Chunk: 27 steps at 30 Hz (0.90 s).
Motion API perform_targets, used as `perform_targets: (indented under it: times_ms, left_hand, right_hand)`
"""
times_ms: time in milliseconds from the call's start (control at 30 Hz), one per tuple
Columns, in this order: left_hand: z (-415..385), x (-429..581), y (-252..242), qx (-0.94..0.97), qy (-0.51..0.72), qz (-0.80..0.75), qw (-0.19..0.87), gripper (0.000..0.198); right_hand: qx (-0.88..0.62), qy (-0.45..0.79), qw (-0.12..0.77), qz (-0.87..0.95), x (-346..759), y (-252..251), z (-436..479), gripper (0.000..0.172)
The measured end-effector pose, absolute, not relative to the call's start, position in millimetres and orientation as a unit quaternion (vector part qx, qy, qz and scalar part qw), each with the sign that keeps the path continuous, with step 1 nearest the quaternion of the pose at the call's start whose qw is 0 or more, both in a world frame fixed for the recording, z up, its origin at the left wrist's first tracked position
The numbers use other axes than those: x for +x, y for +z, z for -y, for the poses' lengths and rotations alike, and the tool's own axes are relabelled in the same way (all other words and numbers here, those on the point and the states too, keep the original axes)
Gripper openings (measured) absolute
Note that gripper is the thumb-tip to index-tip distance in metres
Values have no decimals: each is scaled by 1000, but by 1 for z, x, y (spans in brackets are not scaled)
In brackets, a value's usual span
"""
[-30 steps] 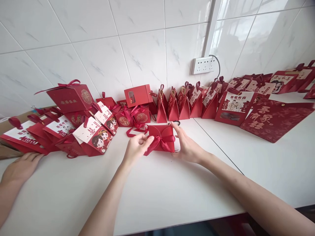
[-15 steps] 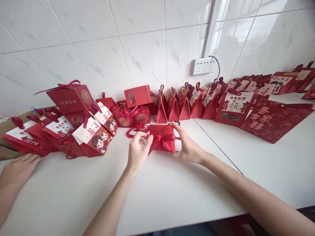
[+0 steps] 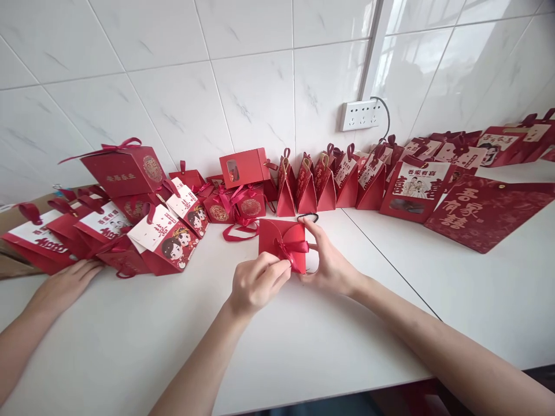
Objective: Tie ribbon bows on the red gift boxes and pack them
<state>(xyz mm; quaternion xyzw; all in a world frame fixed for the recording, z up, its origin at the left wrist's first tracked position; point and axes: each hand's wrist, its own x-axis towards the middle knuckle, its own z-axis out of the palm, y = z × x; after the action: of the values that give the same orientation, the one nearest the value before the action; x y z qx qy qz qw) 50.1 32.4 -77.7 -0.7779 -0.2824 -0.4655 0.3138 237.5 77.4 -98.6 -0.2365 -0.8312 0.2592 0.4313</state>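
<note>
A small red gift box (image 3: 269, 236) stands on the white table in front of me, with a satin ribbon bow (image 3: 295, 248) across its curved top flaps. My left hand (image 3: 259, 283) is closed in a pinch on the ribbon at the front of the bow and covers the box's lower left. My right hand (image 3: 333, 267) grips the box from the right, index finger at the far corner and thumb at the near one. By that index finger a black loop (image 3: 313, 217) shows. A loose red ribbon (image 3: 237, 233) lies just behind the box at left.
Another person's hand (image 3: 65, 289) touches the boxes at left. Stacked red boxes (image 3: 125, 173) stand there. A row of red triangular boxes (image 3: 327, 199) lines the tiled wall below a power strip (image 3: 361, 115). A large red bag (image 3: 489, 216) lies at right.
My left hand has moved from the box's left side to its front, drawing the ribbon end along. My right hand stays on the box. The other person's hand has moved right.
</note>
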Motion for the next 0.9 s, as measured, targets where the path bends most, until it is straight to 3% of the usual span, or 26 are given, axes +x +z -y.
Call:
perform_targets:
  times_ms: [233, 400, 500, 567, 733, 900]
  left_hand:
    - [-29, 52, -77, -751, -523, 326, 238, 11]
    - [-31, 57, -70, -570, -639, 513, -58, 14]
    - [-39, 51, -66, -448, -634, 578, -249, 24]
    - [-46, 44, -66, -415, -612, 592, -321, 29]
    - [-53, 38, -68, -437, -546, 588, -407, 49]
    - [-45, 49, -70, -519, -555, 566, -319, 40]
  right_hand:
    - [-239, 253, 443, 826, 239, -99, -78, 101]
    - [-234, 243, 447, 829, 242, -97, -80, 103]
    - [-225, 246, 438, 835, 243, -97, -81, 105]
    - [-226, 248, 429, 839, 245, -98, -83, 104]
    - [-266, 257, 441, 818, 249, -102, -93, 105]
    - [-267, 242, 446, 819, 252, -103, -97, 104]
